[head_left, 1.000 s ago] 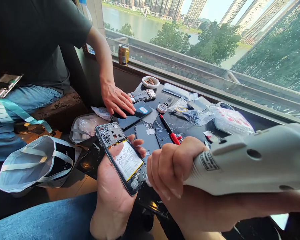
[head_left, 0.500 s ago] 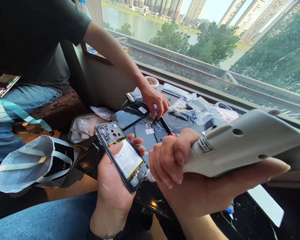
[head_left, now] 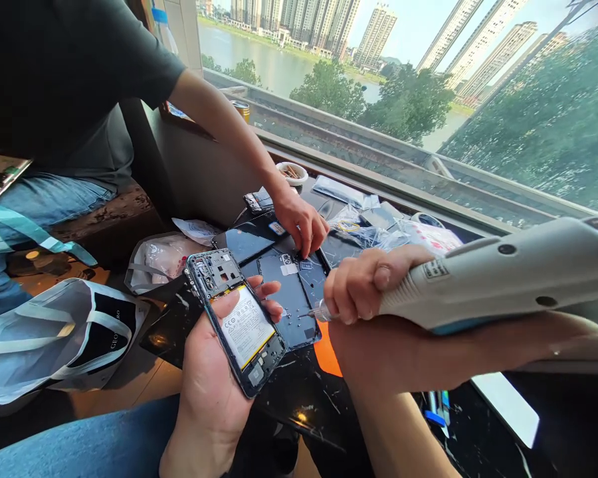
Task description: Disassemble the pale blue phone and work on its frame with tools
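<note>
My left hand is closed around an opened phone, back cover off, its white battery label facing up. A grey electric screwdriver sits in my right hand, which is wrapped round its front end. The metal tip points left and hovers over a dark phone back cover lying on the black table. Opposite me a person in a dark shirt reaches across, and that person's hand touches parts at the top of the back cover.
A dark phone screen lies beside the back cover. Clear plastic bags, a small dish and a can sit toward the window ledge. A white and black bag rests on the floor at left.
My right hand has lifted the screwdriver tip away from the phone's lower end, up and to the right. The other person's hand moved from the dark screen onto the back cover.
</note>
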A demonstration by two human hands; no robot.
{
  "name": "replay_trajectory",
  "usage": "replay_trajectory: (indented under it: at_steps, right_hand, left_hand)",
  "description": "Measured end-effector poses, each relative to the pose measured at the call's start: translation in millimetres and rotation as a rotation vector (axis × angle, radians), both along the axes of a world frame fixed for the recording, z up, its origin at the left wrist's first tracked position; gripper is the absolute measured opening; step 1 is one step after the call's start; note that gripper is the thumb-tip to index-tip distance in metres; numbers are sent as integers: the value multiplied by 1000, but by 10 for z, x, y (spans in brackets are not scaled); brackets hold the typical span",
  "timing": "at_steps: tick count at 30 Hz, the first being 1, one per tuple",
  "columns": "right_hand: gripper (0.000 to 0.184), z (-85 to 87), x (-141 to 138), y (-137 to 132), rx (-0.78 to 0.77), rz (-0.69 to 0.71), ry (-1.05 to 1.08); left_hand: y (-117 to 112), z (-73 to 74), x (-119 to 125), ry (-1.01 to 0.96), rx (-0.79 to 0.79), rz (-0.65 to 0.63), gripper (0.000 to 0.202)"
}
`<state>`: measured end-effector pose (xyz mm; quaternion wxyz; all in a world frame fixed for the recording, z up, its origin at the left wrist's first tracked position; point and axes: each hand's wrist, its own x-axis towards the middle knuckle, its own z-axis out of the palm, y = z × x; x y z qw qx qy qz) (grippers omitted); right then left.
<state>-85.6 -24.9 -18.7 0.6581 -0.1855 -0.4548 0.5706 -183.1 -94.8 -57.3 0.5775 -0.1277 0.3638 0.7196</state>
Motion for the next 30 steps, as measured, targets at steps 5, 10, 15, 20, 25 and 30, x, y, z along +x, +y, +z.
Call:
replay_trajectory:
  at_steps: [5,10,15,20,25,30]
  right_hand:
    - [68,-57,62,119,91,-56,-23]
    - [59,-131,13,66,92,-51,-43]
    - [55,-108,-7,51,137,-38,-31]
    - [59,-15,-18,12,93,-78,-29]
    - [60,-6,-14,-73,-46,134,18]
    - [61,-40,46,-138,-171,317,93]
  left_hand:
    - [-75,168,113,46,58,-272,31]
    - [-97,152,164,72,61,-371,35]
    - [-46,152,164,105,-17,-300,28]
    - [-4,69,113,90,-17,-267,26]
    - [4,-90,7,13,9,-226,29]
    - [22,-78,-22,-74,48,-162,35]
